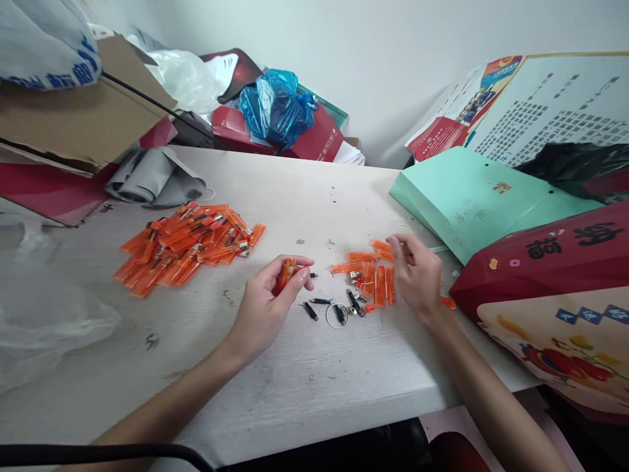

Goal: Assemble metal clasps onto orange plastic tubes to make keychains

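Observation:
My left hand [268, 295] is closed around one orange plastic lighter body [285, 274], held just above the white table [304, 367]. My right hand [417, 272] hovers palm down over a small scatter of orange lighter bodies [368, 275], fingers loosely curled and reaching among them; I cannot see whether it grips one. Between the hands lie several small black and metal parts [339, 308] and a thin wire ring. A large pile of orange lighters [187, 246] lies to the left.
A mint-green paper bag [472, 196] and a red printed bag [550, 262] crowd the right side. Cardboard, grey folded cloth [152, 177], red boxes and a blue plastic bag [278, 108] line the back. Clear plastic [44, 321] lies at the left edge.

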`<state>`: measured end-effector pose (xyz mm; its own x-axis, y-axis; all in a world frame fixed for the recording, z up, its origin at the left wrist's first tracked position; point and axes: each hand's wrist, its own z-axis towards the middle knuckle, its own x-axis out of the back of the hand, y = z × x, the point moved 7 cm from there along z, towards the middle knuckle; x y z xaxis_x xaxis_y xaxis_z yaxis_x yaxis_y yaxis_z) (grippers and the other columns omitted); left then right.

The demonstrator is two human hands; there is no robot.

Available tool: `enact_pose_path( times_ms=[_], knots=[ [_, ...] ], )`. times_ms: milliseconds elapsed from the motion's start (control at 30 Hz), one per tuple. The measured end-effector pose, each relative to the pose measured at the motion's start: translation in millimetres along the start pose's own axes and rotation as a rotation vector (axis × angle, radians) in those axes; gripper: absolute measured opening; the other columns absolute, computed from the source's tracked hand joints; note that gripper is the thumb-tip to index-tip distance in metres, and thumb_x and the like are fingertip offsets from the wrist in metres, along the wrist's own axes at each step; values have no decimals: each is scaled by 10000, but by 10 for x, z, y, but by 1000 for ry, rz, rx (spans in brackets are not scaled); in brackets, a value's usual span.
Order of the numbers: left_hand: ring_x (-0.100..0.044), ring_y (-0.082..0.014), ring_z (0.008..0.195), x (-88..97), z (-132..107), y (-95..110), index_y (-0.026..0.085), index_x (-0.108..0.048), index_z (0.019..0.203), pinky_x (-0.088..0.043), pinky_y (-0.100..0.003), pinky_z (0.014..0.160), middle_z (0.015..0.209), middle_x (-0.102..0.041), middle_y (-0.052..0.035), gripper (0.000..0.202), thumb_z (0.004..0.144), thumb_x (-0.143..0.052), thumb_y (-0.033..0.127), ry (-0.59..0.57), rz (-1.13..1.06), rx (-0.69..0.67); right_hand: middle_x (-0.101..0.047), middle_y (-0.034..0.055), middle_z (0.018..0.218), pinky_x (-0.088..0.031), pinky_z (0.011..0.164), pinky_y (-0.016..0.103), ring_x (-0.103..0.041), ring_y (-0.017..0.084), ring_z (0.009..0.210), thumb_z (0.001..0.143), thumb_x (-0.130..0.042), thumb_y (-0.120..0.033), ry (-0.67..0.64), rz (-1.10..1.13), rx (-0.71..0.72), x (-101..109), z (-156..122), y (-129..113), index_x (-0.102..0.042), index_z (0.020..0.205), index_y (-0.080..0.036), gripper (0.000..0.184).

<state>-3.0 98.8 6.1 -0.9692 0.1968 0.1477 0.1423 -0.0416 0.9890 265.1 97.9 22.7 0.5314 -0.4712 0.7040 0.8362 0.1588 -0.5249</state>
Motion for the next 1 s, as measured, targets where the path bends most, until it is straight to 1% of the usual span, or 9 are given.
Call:
enact_pose_path(
  times_ms=[67,133,200,333,633,833,867,933,1000],
  knots=[
    [-537,-108,708,10,-5,-2,209,-654,1087,-391,-248,633,808,-655,16,175,1008,-597,355,4,-14,-2,-721,53,895,-482,722,286,-651,184,774,1052,-478,-444,4,3,-70,157,-66,229,-685,1029,-182,333],
    [-569,-120,754,7,-13,3,205,-653,1085,-399,-249,645,807,-654,10,172,1008,-598,349,2,-34,-3,-742,59,994,-494,756,301,-672,195,818,1043,-488,-438,-136,-14,-78,163,-143,433,-683,1097,-197,314],
    [-586,-126,779,-10,-25,16,202,-653,1082,-407,-250,655,808,-653,7,168,1009,-596,342,-6,-42,-9,-750,64,1051,-497,824,328,-686,221,890,1021,-527,-436,-197,-17,-65,163,-201,586,-698,1085,-205,295],
    [-586,-122,766,-52,-53,47,195,-656,1066,-411,-250,652,812,-649,6,164,1011,-592,336,-25,-33,-23,-754,88,1044,-496,865,364,-690,250,920,1025,-502,-419,-207,-24,-71,101,-224,691,-700,1084,-193,307],
    [-591,-120,785,-45,-36,79,203,-660,1070,-424,-244,680,803,-651,12,156,1011,-589,328,-11,-22,-51,-769,95,1028,-510,784,350,-688,234,845,1017,-504,-410,-159,68,-78,-254,-25,431,-712,1035,-179,311],
    [-542,-103,705,-45,-52,81,210,-672,1073,-412,-236,647,797,-670,15,173,1006,-603,354,-17,16,-55,-756,86,1033,-514,724,318,-666,197,793,1014,-510,-421,-225,170,-31,-366,136,209,-716,1073,-177,324],
    [-536,-102,694,-48,-55,79,210,-675,1074,-411,-237,641,799,-678,14,179,1005,-607,360,-24,21,-47,-751,71,986,-503,702,305,-647,183,757,1003,-536,-425,-255,184,-12,-353,160,157,-725,1065,-184,312],
    [-547,-105,699,-61,-57,77,211,-677,1079,-414,-240,641,820,-703,8,190,1001,-615,373,-45,26,-29,-678,14,758,-443,617,275,-551,145,622,975,-595,-423,-339,200,35,-319,209,43,-745,996,-199,270],
    [-586,-116,740,-75,-50,78,211,-674,1085,-432,-244,665,861,-738,-3,200,998,-622,384,-72,21,-12,-478,-47,566,-324,530,258,-380,114,518,964,-622,-413,-485,212,95,-314,233,-90,-746,934,-206,242]
  ],
)
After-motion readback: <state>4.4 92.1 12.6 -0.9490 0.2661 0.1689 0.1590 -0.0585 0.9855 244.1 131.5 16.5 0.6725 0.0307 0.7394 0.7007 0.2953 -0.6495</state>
